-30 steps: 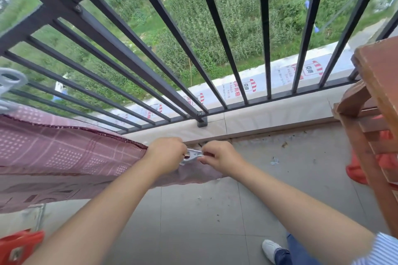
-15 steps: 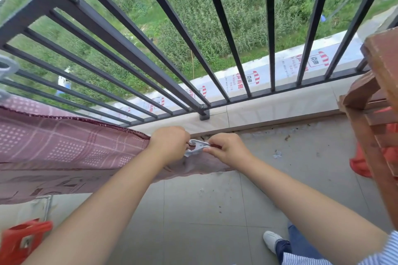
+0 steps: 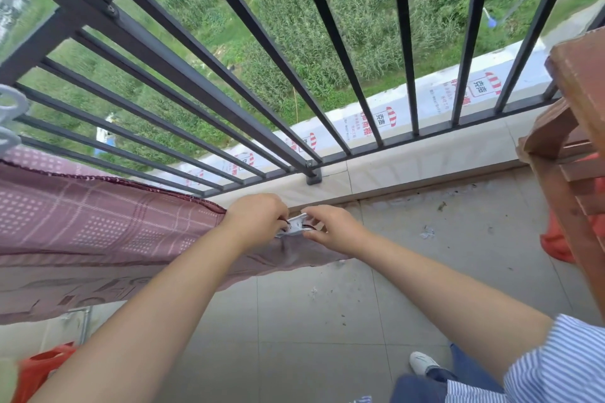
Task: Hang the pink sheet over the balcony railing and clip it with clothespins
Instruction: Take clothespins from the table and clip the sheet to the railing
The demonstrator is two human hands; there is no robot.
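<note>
The pink checked sheet (image 3: 98,226) stretches from the left edge toward the centre, below the black balcony railing (image 3: 157,52). At the sheet's right end my left hand (image 3: 255,219) grips the bunched fabric. A white clothespin (image 3: 296,225) sits between both hands at that corner. My right hand (image 3: 334,229) pinches the clothespin from the right. Another white clothespin (image 3: 9,121) shows at the far left edge, above the sheet.
A brown wooden stool (image 3: 576,127) stands at the right with red plastic (image 3: 556,242) under it. A red bag (image 3: 39,370) lies at the lower left. My white shoe (image 3: 422,363) is on the grey tiled floor (image 3: 327,321). Far below lie green fields.
Both hands have stayed together on the clothespin at the sheet's right end; the clothespin's tilt changed slightly. The camera view shifted a little.
</note>
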